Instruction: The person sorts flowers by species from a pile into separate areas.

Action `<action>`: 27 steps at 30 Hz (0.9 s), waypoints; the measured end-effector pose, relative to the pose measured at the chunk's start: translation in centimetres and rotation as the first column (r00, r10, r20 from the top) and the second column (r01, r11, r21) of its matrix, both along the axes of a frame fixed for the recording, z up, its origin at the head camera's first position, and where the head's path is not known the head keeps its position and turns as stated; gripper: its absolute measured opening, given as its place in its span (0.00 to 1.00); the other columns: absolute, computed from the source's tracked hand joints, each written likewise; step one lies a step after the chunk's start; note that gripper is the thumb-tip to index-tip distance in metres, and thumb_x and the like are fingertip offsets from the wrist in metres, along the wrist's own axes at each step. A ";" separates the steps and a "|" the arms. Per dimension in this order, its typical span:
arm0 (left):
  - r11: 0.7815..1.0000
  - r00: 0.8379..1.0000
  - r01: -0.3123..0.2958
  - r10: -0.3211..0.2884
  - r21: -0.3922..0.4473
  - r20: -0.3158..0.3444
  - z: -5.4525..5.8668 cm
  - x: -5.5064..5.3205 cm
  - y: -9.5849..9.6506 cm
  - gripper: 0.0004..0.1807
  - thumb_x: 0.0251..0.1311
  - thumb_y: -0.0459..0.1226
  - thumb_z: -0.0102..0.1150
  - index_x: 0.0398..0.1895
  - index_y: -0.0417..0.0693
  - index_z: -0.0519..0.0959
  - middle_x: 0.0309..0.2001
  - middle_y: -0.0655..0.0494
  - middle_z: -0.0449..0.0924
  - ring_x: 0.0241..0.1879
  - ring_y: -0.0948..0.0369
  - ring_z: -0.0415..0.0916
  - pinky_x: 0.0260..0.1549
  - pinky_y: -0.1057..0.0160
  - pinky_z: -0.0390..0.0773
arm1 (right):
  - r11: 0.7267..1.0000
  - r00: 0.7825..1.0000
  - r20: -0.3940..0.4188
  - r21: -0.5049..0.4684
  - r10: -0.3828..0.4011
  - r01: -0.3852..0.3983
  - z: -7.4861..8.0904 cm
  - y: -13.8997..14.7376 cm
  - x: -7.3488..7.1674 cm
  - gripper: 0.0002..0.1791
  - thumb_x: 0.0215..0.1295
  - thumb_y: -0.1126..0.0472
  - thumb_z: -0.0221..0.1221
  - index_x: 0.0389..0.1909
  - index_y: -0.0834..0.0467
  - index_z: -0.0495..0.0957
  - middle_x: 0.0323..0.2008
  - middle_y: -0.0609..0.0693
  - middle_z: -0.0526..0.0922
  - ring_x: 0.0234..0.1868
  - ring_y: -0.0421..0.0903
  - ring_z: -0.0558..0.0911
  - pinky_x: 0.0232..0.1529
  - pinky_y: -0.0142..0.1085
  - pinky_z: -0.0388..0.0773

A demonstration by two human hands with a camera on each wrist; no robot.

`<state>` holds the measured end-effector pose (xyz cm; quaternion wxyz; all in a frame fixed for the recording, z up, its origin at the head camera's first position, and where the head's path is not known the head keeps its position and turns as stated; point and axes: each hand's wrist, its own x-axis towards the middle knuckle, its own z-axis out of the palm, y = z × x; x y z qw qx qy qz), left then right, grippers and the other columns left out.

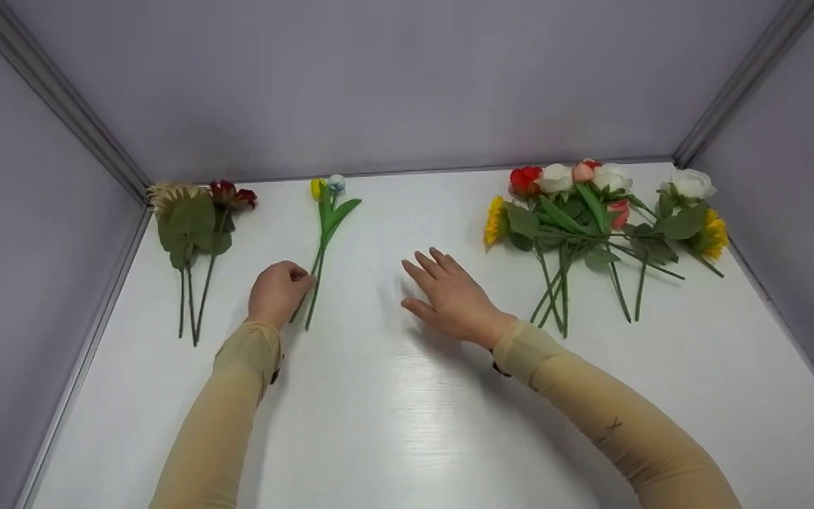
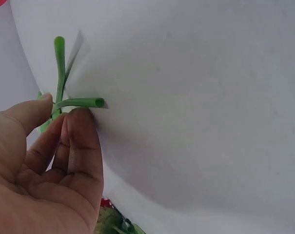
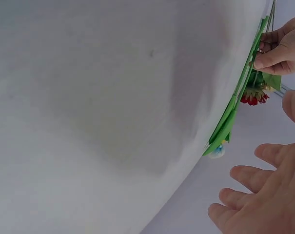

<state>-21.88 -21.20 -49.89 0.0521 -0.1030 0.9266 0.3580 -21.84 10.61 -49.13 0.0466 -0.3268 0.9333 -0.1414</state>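
Note:
Two artificial tulips, one with a yellow bloom (image 1: 317, 189) and one with a pale blue bloom (image 1: 336, 184), lie together on the white table with their stems crossing. At the lower stems, my left hand (image 1: 278, 291) pinches one green stem (image 2: 81, 102) between thumb and fingertips. The other stem (image 2: 60, 56) sticks out beside it in the left wrist view. My right hand (image 1: 455, 300) is held over the table to the right of the tulips, fingers spread and holding nothing. In the right wrist view its fingers (image 3: 252, 178) are extended.
On the left lie a beige flower (image 1: 170, 196) and dark red flowers (image 1: 232, 195) with long stems. A larger pile at the right has red, white (image 1: 556, 178), pink and yellow blooms, including sunflowers (image 1: 496, 220). Grey panels (image 1: 407, 85) wall the table at the back and sides.

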 end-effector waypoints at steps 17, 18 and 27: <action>0.903 0.928 0.213 -0.307 -0.374 -0.212 2.1 0.5 8.1 0.41 0.72 0.53 0.58 0.81 0.45 0.57 0.79 0.36 0.51 0.77 0.39 0.46 0.76 0.41 0.43 | 0.971 0.969 -0.151 -0.168 -0.197 0.172 1.3 9.5 -4.1 0.28 0.79 0.49 0.54 0.71 0.61 0.71 0.68 0.61 0.73 0.70 0.62 0.67 0.71 0.58 0.61; 0.887 0.915 0.246 -0.346 -0.390 -0.208 2.3 0.7 9.0 0.42 0.72 0.54 0.58 0.81 0.47 0.56 0.79 0.38 0.50 0.78 0.40 0.45 0.76 0.41 0.41 | 0.965 0.963 -0.162 -0.184 -0.216 0.185 1.5 10.3 -4.4 0.25 0.80 0.52 0.54 0.69 0.62 0.73 0.66 0.61 0.75 0.69 0.63 0.69 0.70 0.59 0.62; 0.633 0.683 0.558 -0.718 -0.537 -0.136 4.0 3.6 16.8 0.42 0.73 0.60 0.53 0.83 0.58 0.52 0.82 0.48 0.44 0.80 0.47 0.41 0.77 0.47 0.38 | 0.913 0.893 -0.203 -0.169 -0.401 0.372 2.7 20.2 -5.5 0.18 0.78 0.64 0.53 0.62 0.68 0.78 0.56 0.69 0.80 0.58 0.70 0.74 0.61 0.64 0.68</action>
